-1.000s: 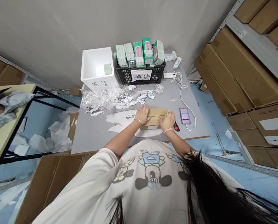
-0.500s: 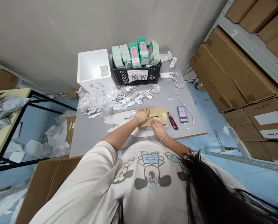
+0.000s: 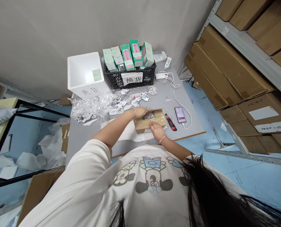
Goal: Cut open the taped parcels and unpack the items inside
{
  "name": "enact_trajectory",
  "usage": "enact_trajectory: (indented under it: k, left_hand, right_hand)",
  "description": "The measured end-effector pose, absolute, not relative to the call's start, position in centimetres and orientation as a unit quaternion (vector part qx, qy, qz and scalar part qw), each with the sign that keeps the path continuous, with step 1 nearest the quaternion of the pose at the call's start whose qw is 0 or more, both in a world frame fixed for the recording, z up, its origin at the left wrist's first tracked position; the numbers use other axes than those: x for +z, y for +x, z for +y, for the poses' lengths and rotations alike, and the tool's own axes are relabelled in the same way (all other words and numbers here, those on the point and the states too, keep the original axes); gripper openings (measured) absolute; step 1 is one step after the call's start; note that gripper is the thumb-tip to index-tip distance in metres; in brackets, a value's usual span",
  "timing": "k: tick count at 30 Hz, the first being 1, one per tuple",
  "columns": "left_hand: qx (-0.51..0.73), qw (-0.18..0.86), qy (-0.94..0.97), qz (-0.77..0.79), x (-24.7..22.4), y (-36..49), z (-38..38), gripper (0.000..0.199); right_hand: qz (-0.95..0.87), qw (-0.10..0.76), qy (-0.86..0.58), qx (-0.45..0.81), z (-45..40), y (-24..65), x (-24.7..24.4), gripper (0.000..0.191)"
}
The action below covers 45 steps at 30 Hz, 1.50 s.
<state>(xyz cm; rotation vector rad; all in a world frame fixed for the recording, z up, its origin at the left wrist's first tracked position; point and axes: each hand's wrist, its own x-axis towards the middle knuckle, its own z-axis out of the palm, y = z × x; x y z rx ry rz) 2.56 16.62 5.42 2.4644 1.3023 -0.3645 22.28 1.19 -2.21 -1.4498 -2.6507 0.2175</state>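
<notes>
A small brown cardboard box (image 3: pixel 142 127) with clear tape on it stands at the table's front. Its top is partly open, and something wrapped in shiny clear plastic with green edges (image 3: pixel 149 115) shows inside. My left hand (image 3: pixel 140 112) grips the box at its back left, by the raised flap; some fingertips are hidden. With bent fingers, my right hand (image 3: pixel 157 130) holds the front flap. Just right of the box lies a red and black utility knife (image 3: pixel 171 122). White paper (image 3: pixel 128 130) is spread under and beside the box.
Crumpled paper and bubble wrap (image 3: pixel 93 107) cover the table's left. Behind stand a white foam box (image 3: pixel 85 74) and a black crate (image 3: pixel 112 81) of green and pink cartons (image 3: pixel 127 56). A phone (image 3: pixel 180 114) on a white cable lies right. Shelved cartons (image 3: pixel 223 66) flank the right side.
The box's top flaps have come apart, so its contents now show. My left hand has moved back and left with the flap; my right hand stays at the front. The view has shifted slightly.
</notes>
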Motion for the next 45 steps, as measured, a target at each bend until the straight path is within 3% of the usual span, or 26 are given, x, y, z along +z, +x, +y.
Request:
enact_trajectory:
  k: [8, 13, 15, 19, 22, 25, 29, 32, 34, 40, 45]
  left_hand:
    - [-0.077, 0.217, 0.778, 0.585, 2.3, 0.9, 19.3, 0.036]
    - [-0.031, 0.152, 0.779, 0.607, 1.3, 1.3, 17.7, 0.037]
    - [0.0, 0.11, 0.807, 0.581, 1.7, 1.3, 16.6, 0.038]
    - [-0.002, 0.106, 0.822, 0.559, 2.4, 1.3, 13.1, 0.046]
    - [-0.011, 0.145, 0.781, 0.607, 2.1, 2.0, 10.1, 0.079]
    - [-0.009, 0.188, 0.74, 0.646, 1.6, 3.1, 7.9, 0.094]
    - [0.081, 0.224, 0.72, 0.652, 1.6, 3.2, 6.6, 0.083]
    - [0.173, 0.223, 0.697, 0.66, 2.3, 1.6, 5.9, 0.077]
    - [0.195, 0.2, 0.672, 0.686, 3.0, 0.2, 5.2, 0.076]
    - [0.017, 0.112, 0.676, 0.728, 4.6, -1.2, 2.6, 0.053]
    - [-0.039, 0.122, 0.703, 0.7, 3.5, 1.9, 1.2, 0.056]
  right_hand:
    - [-0.87, 0.024, -0.481, 0.11, 1.1, 21.7, 0.0, 0.038]
    - [-0.871, -0.015, -0.472, 0.132, 5.1, 22.1, 3.6, 0.076]
    - [-0.877, -0.028, -0.465, 0.122, 5.9, 22.4, 4.7, 0.064]
    - [-0.893, 0.011, -0.446, 0.06, 4.3, 22.9, 4.9, 0.024]
    - [-0.905, 0.027, -0.421, 0.053, 0.9, 23.6, 3.2, 0.023]
    - [-0.912, 0.014, -0.401, 0.087, -1.8, 24.7, 1.6, 0.018]
    - [-0.901, 0.053, -0.397, 0.167, -1.5, 25.4, 1.8, 0.034]
    - [-0.837, 0.102, -0.494, 0.211, 1.2, 24.9, 3.6, 0.033]
    - [-0.806, 0.07, -0.541, 0.229, 3.2, 24.2, 4.9, 0.034]
    - [-0.826, -0.18, -0.469, 0.257, 5.5, 22.1, 5.7, 0.038]
    - [-0.807, -0.134, -0.541, 0.197, 4.1, 20.9, 5.7, 0.057]
